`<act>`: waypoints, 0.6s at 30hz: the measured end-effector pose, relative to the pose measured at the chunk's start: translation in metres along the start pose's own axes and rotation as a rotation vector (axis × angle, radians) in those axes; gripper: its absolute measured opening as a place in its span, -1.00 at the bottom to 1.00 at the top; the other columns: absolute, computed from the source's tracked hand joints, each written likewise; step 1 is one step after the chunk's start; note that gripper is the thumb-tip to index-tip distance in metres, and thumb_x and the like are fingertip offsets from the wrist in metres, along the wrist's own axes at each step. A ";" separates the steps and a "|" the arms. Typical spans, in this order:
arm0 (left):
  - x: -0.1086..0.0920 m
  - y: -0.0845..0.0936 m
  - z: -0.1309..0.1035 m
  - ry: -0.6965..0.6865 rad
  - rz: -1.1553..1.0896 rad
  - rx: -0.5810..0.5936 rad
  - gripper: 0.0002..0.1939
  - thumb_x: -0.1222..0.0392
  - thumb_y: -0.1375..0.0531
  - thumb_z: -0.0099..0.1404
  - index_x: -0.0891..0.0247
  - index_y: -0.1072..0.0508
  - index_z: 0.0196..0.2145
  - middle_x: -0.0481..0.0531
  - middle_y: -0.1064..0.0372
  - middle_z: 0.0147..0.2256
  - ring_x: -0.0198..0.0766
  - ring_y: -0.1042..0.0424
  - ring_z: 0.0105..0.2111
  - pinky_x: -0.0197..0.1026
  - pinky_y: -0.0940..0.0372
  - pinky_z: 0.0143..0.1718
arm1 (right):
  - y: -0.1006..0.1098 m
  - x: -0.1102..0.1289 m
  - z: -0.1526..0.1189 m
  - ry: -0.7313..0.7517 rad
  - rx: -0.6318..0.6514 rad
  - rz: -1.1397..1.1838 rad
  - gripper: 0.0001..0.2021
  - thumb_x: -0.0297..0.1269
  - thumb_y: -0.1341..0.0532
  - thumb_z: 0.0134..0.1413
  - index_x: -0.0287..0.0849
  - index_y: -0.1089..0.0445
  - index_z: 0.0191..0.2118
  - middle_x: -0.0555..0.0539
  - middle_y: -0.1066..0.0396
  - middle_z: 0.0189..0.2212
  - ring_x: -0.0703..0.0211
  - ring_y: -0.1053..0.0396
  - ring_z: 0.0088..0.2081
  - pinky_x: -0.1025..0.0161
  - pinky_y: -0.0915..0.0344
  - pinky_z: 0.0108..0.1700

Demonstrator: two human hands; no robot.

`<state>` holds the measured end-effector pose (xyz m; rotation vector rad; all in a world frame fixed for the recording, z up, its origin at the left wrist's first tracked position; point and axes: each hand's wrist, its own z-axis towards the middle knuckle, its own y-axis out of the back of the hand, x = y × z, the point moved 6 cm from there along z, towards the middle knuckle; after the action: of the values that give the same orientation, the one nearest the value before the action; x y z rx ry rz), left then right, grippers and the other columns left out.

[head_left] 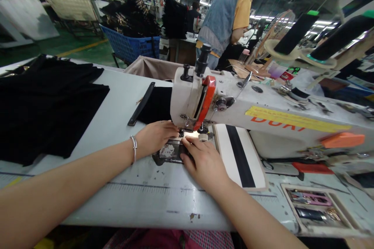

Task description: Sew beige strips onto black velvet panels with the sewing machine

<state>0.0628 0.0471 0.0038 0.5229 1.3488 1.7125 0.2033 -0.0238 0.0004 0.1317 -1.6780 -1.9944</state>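
My left hand [157, 137], with a silver bracelet at the wrist, reaches to the left side of the presser foot [181, 133]. Its fingers are pressed together at the tips, and whatever lies in them is hidden. Just beyond these fingers a piece of black cloth [156, 105] with a dark band [142, 104] along its left edge lies on the table, partly behind the head of the sewing machine [187, 93]. My right hand [204, 161] rests beside the metal plate [171, 151] in front of the foot, thumb and forefinger apart.
A stack of black cloth pieces [49, 105] covers the table's left side. A white board with a black stripe [241, 157] lies under the machine arm. At right sits a tool tray [321, 208]. Beyond are a blue basket [131, 48] and a standing person [223, 15].
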 end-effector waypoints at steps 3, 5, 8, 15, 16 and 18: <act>0.001 0.000 0.002 0.029 0.007 -0.004 -0.72 0.44 -0.09 0.34 0.24 -0.57 -0.19 0.00 -0.52 -0.08 -0.26 -0.43 0.00 -0.24 -0.25 0.16 | -0.001 -0.001 0.002 -0.005 -0.004 -0.009 -0.61 -0.23 -0.15 0.31 -0.16 -0.30 0.21 -0.16 -0.38 0.07 -0.04 -0.32 0.01 0.00 -0.25 0.04; 0.002 0.000 0.003 0.037 0.002 -0.002 -0.72 0.43 -0.08 0.34 0.24 -0.57 -0.18 0.01 -0.51 -0.08 -0.25 -0.42 0.00 -0.22 -0.26 0.15 | -0.002 -0.002 0.003 -0.007 -0.017 -0.005 -0.61 -0.24 -0.15 0.32 -0.16 -0.30 0.21 -0.16 -0.38 0.07 -0.04 -0.32 0.03 0.01 -0.24 0.05; 0.003 -0.001 0.003 0.041 -0.005 -0.007 -0.70 0.43 -0.07 0.34 0.25 -0.57 -0.16 0.02 -0.51 -0.08 -0.23 -0.42 0.00 -0.21 -0.27 0.14 | -0.002 -0.002 0.002 -0.008 -0.039 -0.003 -0.62 -0.24 -0.14 0.32 -0.14 -0.30 0.21 -0.16 -0.39 0.06 -0.01 -0.32 0.03 0.02 -0.23 0.06; 0.003 0.000 0.002 0.023 -0.032 -0.035 -0.70 0.46 -0.06 0.33 0.25 -0.56 -0.21 0.03 -0.51 -0.12 -0.24 -0.43 -0.04 -0.22 -0.29 0.10 | -0.002 -0.003 0.002 -0.024 -0.063 0.005 -0.67 -0.26 -0.14 0.32 -0.14 -0.34 0.15 -0.15 -0.41 0.02 -0.01 -0.32 0.01 0.02 -0.21 0.07; 0.003 -0.001 0.002 0.019 -0.035 -0.037 -0.70 0.47 -0.06 0.33 0.25 -0.56 -0.21 0.04 -0.51 -0.12 -0.23 -0.43 -0.04 -0.21 -0.30 0.10 | -0.002 -0.003 0.002 -0.026 -0.064 0.007 -0.67 -0.27 -0.14 0.32 -0.14 -0.34 0.15 -0.15 -0.41 0.02 -0.01 -0.32 0.02 0.02 -0.21 0.07; 0.005 -0.001 0.002 0.026 -0.033 -0.039 -0.70 0.46 -0.07 0.33 0.24 -0.56 -0.18 0.04 -0.50 -0.11 -0.22 -0.43 -0.04 -0.20 -0.31 0.09 | -0.002 -0.003 0.003 -0.029 -0.067 0.013 -0.67 -0.28 -0.15 0.31 -0.16 -0.34 0.14 -0.15 -0.41 0.02 -0.02 -0.31 0.04 0.03 -0.20 0.09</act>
<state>0.0619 0.0528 0.0024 0.4549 1.3323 1.7204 0.2041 -0.0195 -0.0015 0.0682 -1.6243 -2.0494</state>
